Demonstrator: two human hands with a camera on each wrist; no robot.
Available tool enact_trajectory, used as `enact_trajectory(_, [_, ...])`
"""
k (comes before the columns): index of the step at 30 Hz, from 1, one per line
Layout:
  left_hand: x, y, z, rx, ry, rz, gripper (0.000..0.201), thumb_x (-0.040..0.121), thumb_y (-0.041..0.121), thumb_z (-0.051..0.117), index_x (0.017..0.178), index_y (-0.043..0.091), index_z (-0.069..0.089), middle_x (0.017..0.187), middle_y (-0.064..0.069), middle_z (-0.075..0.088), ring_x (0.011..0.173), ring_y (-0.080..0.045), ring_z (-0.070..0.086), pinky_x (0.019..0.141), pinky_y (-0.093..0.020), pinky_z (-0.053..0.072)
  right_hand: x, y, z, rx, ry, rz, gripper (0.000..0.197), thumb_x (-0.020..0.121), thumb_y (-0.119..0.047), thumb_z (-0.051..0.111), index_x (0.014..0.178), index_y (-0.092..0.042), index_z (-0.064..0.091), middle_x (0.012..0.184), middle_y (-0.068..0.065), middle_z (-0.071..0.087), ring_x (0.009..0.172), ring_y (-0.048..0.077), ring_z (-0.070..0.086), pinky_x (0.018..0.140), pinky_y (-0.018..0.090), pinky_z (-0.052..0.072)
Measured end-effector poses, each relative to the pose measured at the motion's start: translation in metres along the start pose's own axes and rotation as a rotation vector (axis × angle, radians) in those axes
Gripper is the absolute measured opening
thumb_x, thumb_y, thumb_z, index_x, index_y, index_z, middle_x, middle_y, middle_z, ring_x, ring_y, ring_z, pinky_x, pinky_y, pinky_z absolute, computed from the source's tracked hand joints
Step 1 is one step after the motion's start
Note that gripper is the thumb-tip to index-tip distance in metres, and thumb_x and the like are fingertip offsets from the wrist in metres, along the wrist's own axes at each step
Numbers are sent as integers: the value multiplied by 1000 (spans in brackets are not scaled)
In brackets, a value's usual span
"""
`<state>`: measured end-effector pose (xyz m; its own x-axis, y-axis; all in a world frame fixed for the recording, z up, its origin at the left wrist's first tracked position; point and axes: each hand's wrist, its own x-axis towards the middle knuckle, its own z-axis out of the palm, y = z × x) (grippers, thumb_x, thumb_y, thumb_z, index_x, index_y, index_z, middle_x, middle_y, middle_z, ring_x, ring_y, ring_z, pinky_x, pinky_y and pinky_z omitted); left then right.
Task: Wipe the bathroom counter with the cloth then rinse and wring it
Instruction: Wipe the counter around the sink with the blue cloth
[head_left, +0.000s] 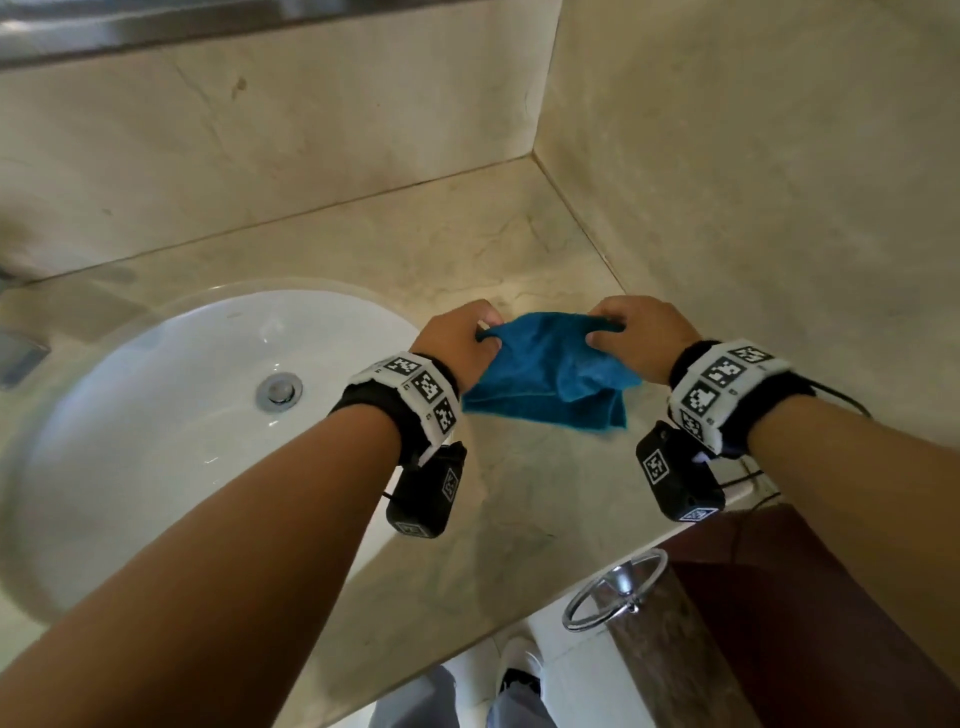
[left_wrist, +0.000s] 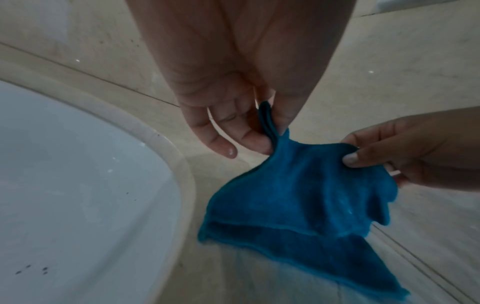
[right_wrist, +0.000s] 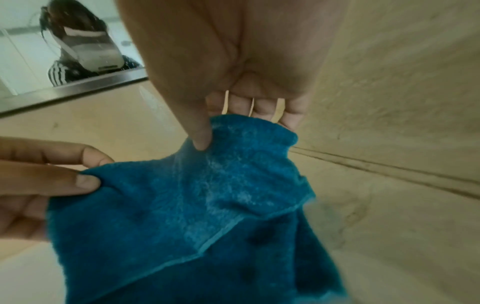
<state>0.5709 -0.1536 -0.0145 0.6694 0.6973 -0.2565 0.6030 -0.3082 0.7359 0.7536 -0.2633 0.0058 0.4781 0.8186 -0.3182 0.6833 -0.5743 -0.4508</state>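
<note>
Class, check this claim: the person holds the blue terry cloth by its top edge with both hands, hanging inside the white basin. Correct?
Not quite. Both the left hand and right hand do pinch the blue terry cloth by its top edge, but the head view shows it over the beige marble counter, right of the white basin.

Both forearms bare, no sleeves. Behind left hand (head_left: 457, 340): black wristband (head_left: 402, 402) with white strip of square black-and-white markers. Same band (head_left: 727, 387) behind right hand (head_left: 636, 335). Under each wrist, a black box camera (head_left: 426, 491) with marker sticker; thin black cables trail from the right unit (head_left: 678, 475).
</note>
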Motion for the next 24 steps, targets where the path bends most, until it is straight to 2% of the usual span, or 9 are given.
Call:
enact_trajectory(2, [1,7,-1,-59,8,10,10,92,14,50,97,21,55,84,-2,60,63,-11,55,51,-7,37,2,-3,2,84,52,-10,18,89,-21,57,106,-18,63,103,6,65,95,21,58,78,25,40])
enact_trajectory(5, [1,18,-9,-45,13,45,12,90,14,46,84,19,55,83,-3,59,78,-19,55,66,-23,41,0,-15,-2,345,27,-46,12,89,-7,52,95,-15,59,91,9,64,85,23,60,78,34,47])
enact_trajectory(8, [1,25,-28,-60,-53,44,24,89,16,41,68,13,54,70,-1,53,76,-20,48,70,-29,37,-7,-27,-17,508,-66,-110,24,82,8,44,77,-12,57,75,3,57,68,9,52,67,21,42])
enact_trajectory(10, [-3,31,-42,-128,-127,76,31,76,26,42,70,-2,54,69,-6,48,72,-18,45,69,-28,35,-10,-34,-24,445,-103,-190,32,81,9,48,68,-18,57,76,-4,55,68,1,51,69,11,39])
enact_trajectory(12, [-5,36,-50,-157,-157,135,48,63,31,41,77,-13,55,80,-13,47,76,-19,44,72,-30,37,-11,-40,-28,380,-107,-229,35,82,8,54,65,-21,56,81,-9,56,74,-5,51,73,6,37])
enact_trajectory(14, [-5,38,-51,-155,-140,122,49,65,28,40,84,-12,58,92,-10,47,87,-16,45,76,-28,38,-11,-46,-30,490,-167,-201,31,82,9,50,67,-17,57,86,-1,61,72,0,53,70,12,41])
enact_trajectory(18, [-1,29,-41,-239,-150,53,13,88,9,46,87,9,59,132,-4,50,122,-14,44,93,-21,32,-14,-52,-32,722,-295,-168,7,68,-17,55,64,-11,55,74,9,55,71,14,54,68,22,47])
enact_trajectory(20, [-1,26,-37,-288,-177,57,15,90,3,45,88,12,57,142,-3,43,132,-12,38,93,-18,28,-16,-55,-33,679,-297,-183,20,63,-29,67,60,-17,50,75,12,47,71,19,49,68,24,43])
enact_trajectory(24, [-5,28,-36,-349,-178,117,24,87,0,51,77,22,53,145,-2,40,135,-7,33,96,-17,28,-20,-59,-37,601,-291,-232,22,63,-6,62,63,-14,42,75,10,43,71,21,42,67,31,35])
